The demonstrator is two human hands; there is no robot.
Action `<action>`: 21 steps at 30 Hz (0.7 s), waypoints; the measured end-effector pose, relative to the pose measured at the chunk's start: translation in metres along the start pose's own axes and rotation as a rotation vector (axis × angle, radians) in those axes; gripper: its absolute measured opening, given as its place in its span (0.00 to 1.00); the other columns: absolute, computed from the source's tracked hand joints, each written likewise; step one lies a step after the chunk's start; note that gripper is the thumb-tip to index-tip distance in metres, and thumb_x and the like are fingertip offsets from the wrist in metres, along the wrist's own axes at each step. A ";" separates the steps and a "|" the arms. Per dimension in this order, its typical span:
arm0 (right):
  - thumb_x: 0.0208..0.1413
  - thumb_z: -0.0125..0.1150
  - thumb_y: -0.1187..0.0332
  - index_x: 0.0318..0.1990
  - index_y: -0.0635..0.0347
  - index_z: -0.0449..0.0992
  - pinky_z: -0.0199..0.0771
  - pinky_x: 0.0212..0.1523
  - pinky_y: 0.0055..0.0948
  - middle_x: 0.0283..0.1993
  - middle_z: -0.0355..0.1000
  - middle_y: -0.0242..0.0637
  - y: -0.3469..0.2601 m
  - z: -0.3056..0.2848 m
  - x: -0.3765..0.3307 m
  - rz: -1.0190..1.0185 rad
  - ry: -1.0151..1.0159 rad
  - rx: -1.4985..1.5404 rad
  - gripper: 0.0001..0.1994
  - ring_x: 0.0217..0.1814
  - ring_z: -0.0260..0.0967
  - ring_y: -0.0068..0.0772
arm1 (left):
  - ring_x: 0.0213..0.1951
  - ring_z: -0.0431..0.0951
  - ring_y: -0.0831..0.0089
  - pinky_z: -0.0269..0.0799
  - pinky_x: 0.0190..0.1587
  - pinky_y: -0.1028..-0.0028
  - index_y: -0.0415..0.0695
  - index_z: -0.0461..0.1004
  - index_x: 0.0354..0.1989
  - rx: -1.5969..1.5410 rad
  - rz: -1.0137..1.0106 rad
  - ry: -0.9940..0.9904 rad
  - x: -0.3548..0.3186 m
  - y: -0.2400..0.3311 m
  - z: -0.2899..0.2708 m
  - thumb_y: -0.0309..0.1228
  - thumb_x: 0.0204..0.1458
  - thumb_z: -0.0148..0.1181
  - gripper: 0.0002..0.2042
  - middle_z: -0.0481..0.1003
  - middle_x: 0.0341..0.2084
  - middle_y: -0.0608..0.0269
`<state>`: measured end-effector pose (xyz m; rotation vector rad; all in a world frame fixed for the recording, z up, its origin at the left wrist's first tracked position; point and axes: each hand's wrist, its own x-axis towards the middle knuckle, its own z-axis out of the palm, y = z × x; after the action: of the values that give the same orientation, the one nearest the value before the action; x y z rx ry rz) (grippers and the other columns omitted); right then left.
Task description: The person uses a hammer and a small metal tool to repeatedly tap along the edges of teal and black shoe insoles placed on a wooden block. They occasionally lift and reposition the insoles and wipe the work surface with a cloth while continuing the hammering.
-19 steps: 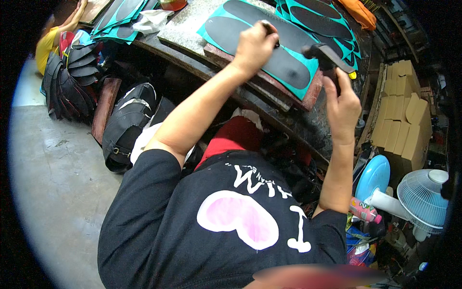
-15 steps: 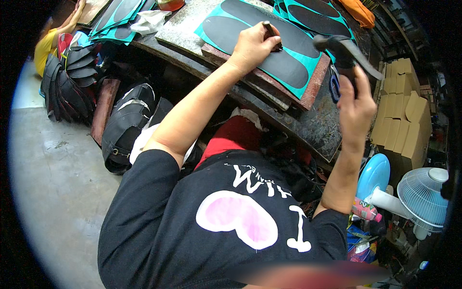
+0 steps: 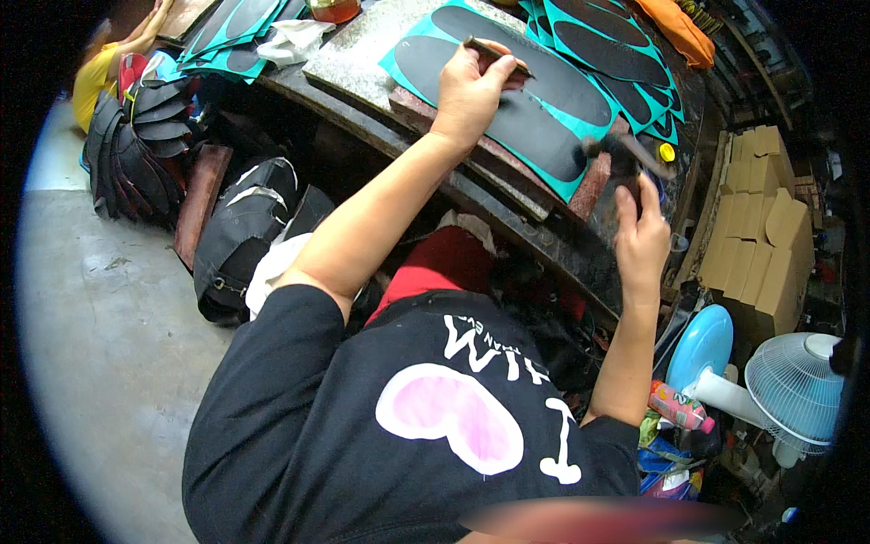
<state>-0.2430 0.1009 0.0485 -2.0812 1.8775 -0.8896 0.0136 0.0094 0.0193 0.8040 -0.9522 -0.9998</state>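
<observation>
My left hand point(image 3: 466, 102) is closed around a slim dark metal tool, likely a punch point(image 3: 480, 47), held slanted above a sheet. The sheet point(image 3: 542, 136) is teal with dark grey sole-shaped areas, and it lies flat on a reddish-brown board point(image 3: 593, 189). In my right hand point(image 3: 644, 238) is a hammer point(image 3: 622, 156), smeared by motion, beside the sheet's right end. The hammer is apart from the tool in my left hand.
More teal sheets point(image 3: 605, 47) are piled behind, and others point(image 3: 228, 38) lie at the far left. A yellow cap point(image 3: 667, 152) sits on the dark table. Cardboard boxes point(image 3: 757, 227) and a fan point(image 3: 794, 390) stand at right. Another person's yellow sleeve point(image 3: 94, 76) shows far left.
The punch has lifted from the sheet and tipped over to a flatter slant. My right hand and the hammer have moved lower and to the left.
</observation>
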 end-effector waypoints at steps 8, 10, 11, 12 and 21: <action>0.63 0.52 0.52 0.58 0.54 0.69 0.73 0.39 0.47 0.41 0.76 0.53 0.001 0.005 -0.012 0.030 -0.055 -0.154 0.22 0.42 0.74 0.60 | 0.38 0.78 0.75 0.73 0.44 0.77 0.41 0.74 0.38 0.016 -0.414 -0.455 0.009 0.007 0.002 0.29 0.56 0.60 0.06 0.79 0.37 0.60; 0.63 0.52 0.52 0.59 0.55 0.68 0.73 0.40 0.48 0.42 0.76 0.54 0.003 0.005 -0.012 0.088 -0.097 -0.136 0.22 0.43 0.74 0.60 | 0.33 0.76 0.80 0.72 0.39 0.79 0.40 0.75 0.36 0.305 0.052 -0.020 0.032 0.007 -0.007 0.27 0.54 0.62 0.05 0.78 0.30 0.64; 0.63 0.52 0.52 0.59 0.55 0.68 0.73 0.40 0.48 0.42 0.75 0.54 0.004 0.005 -0.012 0.082 -0.099 -0.135 0.22 0.43 0.74 0.60 | 0.33 0.76 0.80 0.72 0.39 0.79 0.40 0.75 0.36 0.254 0.211 0.065 0.041 0.009 -0.016 0.26 0.54 0.62 0.04 0.78 0.30 0.64; 0.63 0.52 0.52 0.59 0.55 0.68 0.73 0.39 0.48 0.43 0.75 0.54 0.005 0.005 -0.012 0.057 -0.082 -0.137 0.23 0.43 0.74 0.60 | 0.33 0.76 0.80 0.71 0.40 0.79 0.40 0.75 0.35 0.246 0.212 0.199 0.047 0.010 -0.026 0.26 0.54 0.62 0.04 0.78 0.29 0.65; 0.65 0.50 0.55 0.61 0.56 0.66 0.72 0.45 0.45 0.47 0.74 0.56 -0.002 0.001 -0.011 0.043 -0.109 -0.179 0.22 0.50 0.72 0.60 | 0.29 0.79 0.80 0.76 0.35 0.79 0.39 0.75 0.37 0.414 0.067 -0.090 0.019 -0.001 -0.037 0.26 0.53 0.62 0.06 0.79 0.27 0.63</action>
<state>-0.2412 0.1114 0.0452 -2.1319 2.0016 -0.6049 0.0515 -0.0039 0.0100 1.0682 -1.2786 -0.7951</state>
